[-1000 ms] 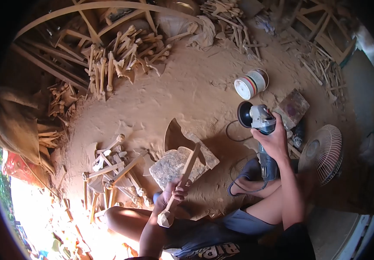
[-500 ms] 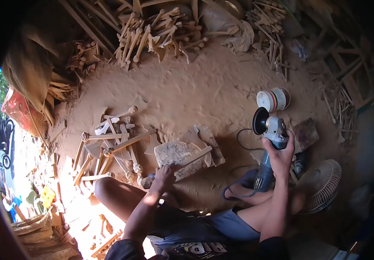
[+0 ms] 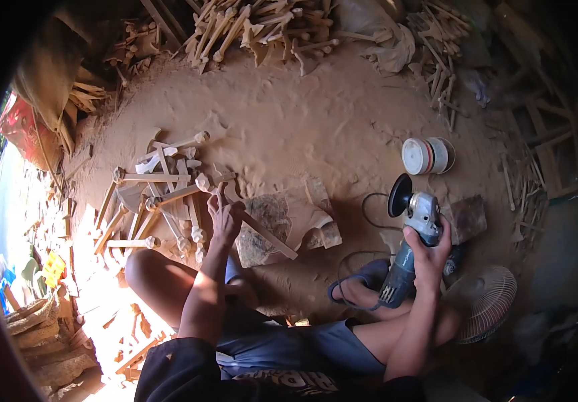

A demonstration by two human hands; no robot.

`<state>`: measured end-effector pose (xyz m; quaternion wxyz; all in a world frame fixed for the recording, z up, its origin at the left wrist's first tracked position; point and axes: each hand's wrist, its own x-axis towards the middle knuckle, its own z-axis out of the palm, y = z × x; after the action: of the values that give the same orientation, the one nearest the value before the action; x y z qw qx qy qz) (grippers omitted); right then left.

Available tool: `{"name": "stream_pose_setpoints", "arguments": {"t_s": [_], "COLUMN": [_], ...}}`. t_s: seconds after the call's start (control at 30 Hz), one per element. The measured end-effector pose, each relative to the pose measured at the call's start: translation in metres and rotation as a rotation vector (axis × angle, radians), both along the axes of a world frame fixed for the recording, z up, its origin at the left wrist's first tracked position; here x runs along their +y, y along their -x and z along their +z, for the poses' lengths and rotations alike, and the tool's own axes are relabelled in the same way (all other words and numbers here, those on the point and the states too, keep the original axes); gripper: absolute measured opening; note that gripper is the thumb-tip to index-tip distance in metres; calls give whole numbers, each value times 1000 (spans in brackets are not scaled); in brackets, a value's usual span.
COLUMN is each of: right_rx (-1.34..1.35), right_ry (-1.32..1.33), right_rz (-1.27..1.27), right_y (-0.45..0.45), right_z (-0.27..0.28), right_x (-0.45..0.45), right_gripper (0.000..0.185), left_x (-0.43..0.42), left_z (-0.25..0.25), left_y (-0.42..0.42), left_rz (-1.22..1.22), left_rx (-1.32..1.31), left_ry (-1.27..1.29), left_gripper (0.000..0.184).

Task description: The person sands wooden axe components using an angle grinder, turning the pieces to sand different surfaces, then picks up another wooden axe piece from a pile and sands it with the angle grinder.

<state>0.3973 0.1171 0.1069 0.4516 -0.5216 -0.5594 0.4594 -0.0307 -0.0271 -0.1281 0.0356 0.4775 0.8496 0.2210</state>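
My left hand (image 3: 225,220) holds a wooden stick with a carved knob end (image 3: 272,238); its knob points up and left, its plain end down and right. Some fingers stretch along the stick near the knob. Below the plain end lies a worn flat block (image 3: 257,209) on the ground, with a pale, irregular wooden piece (image 3: 307,220) beside it. My right hand (image 3: 431,258) is wrapped round the body of a blue and grey angle grinder (image 3: 404,266). Its round black disc (image 3: 401,195) faces left. Whether the disc is turning, I cannot tell.
Left of the block lies a heap of knobbed sticks (image 3: 162,177). A white bucket (image 3: 417,157) lies on its side beyond the grinder. A fan (image 3: 486,305) stands near my right knee. The grinder's cord (image 3: 364,206) loops over the dusty ground. More sticks (image 3: 255,30) are piled at the back.
My left hand has moved up and left with the stick, whose plain end now tilts downward to the right. The grinder stays in my right hand, slightly lower.
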Motion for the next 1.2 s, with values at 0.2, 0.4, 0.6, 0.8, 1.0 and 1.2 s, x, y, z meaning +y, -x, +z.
{"name": "stream_pose_setpoints", "arguments": {"t_s": [0.2,0.4,0.6,0.8,1.0,1.2], "right_rx": [234,-240,-638,-1090,-1190,-1270], "right_ry": [288,-45,-185,-161,-71,-46], "right_rz": [116,275,537,764,844,833], "right_y": [31,82,131,168,184,187], "right_z": [-12,-41,-65,-100,-101,-108], "right_x": [7,6,-14,-27,-42,-53], "right_gripper": [67,79,87,90,91,92], "left_x": [42,50,49,42,43,45], "left_z": [-36,-51,-52,-12,-22,-23], "left_y": [-39,-33,-31,-41,-38,-38], "left_rz": [506,244,207,239,255,267], "left_rx": [-320,-321,-877,-841,-850,-850], "left_ry": [7,-174,-316,-292,-263,-283], "left_gripper": [87,75,38,41,42,41]}}
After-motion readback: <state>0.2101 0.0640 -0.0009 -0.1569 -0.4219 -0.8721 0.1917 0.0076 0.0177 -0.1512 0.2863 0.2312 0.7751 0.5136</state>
